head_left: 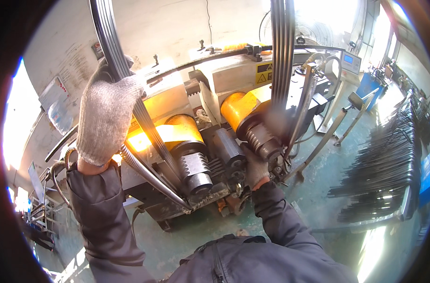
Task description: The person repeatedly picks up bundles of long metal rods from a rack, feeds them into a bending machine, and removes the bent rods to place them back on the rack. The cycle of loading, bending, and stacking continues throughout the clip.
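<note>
My left hand [109, 113], in a grey knitted glove, is closed round a bundle of long dark metal bars [104, 28]. The bundle slants from the top edge down beside the left yellow-and-black cylinder [177, 129], which has a toothed front. A second bundle of dark bars [282, 52] stands nearly upright by the right yellow-and-black cylinder [241, 111]. Also gloved, my right hand [256, 170] reaches in between the dark central block [228, 146] and the right cylinder's toothed end. Its fingers are hidden by the machine parts, so its grip cannot be made out.
Flexible metal hoses [151, 174] run along the machine's front left and right. A control box [351, 61] with a small screen stands at the back right. Further right, many thin dark rods [380, 165] lie heaped on a rack. A fan [302, 33] is behind the machine.
</note>
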### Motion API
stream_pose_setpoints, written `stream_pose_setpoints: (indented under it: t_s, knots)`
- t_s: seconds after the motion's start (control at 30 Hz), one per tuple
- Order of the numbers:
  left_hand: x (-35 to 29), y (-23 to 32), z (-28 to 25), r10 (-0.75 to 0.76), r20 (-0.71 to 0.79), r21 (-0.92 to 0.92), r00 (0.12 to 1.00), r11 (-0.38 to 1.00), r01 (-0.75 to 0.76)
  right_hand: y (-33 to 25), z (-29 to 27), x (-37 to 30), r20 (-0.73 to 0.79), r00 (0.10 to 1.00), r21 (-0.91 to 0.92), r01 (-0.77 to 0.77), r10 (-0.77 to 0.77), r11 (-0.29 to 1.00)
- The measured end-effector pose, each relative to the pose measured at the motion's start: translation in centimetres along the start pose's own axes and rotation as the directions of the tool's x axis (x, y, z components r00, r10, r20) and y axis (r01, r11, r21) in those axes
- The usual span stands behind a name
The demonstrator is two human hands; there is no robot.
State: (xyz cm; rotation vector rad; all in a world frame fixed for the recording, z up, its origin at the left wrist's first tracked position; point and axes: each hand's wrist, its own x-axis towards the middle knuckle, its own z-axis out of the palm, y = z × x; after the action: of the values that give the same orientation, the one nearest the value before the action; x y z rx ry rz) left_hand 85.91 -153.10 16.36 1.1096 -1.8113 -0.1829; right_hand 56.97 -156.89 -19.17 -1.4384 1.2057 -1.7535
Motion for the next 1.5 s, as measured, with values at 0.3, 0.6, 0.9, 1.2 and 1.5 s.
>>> stream_pose_setpoints:
  t_s: [0.3, 0.6, 0.9, 1.2, 1.5]
  knots:
    - [-0.4, 1.2, 0.9, -0.115, -0.094, -0.115, 0.989, 0.988, 0.104, -0.2, -0.1, 0.3, 0.04, 0.988, 0.001, -0.15, 0.15, 0.989]
    - [-0.5, -0.2, 0.3, 0.065, -0.026, -0.069, 0.998, 0.995, -0.067, 0.2, -0.2, 0.1, 0.056, 0.987, -0.044, -0.147, 0.149, 0.988]
    - [-0.2, -1.0, -0.4, 0.339, 0.062, 0.282, 0.939, 0.896, -0.343, 0.4, -0.7, 0.1, 0.099, 0.993, -0.318, -0.034, 0.068, 0.948]
    - [0.4, 0.4, -0.1, 0.154, 0.035, 0.133, 0.987, 0.979, -0.157, 1.8, -0.5, 0.3, 0.1, 0.99, -0.273, -0.072, 0.102, 0.959]
    - [1.1, 3.3, -1.0, -0.209, -0.1, -0.159, 0.973, 0.969, 0.191, 2.7, -0.9, -0.2, 0.16, 0.981, -0.501, 0.178, -0.112, 0.847]
